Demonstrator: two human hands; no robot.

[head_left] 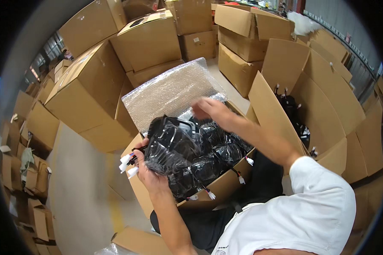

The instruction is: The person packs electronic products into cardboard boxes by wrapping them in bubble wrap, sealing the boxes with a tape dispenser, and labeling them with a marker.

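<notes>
My left hand grips a black part wrapped in clear film at its left side, above an open carton. Cables with white plugs stick out beside my left thumb. Over the far side of the carton is my right hand, close to a bubble wrap sheet; motion smears its fingers. Several more film-wrapped black parts fill the carton below, and white plugs hang over its near edge.
At right stands a tall open carton holding black parts with cables. Large closed cartons are stacked beyond the bubble wrap. Along the left lie smaller opened boxes. A yellow line runs on the grey floor.
</notes>
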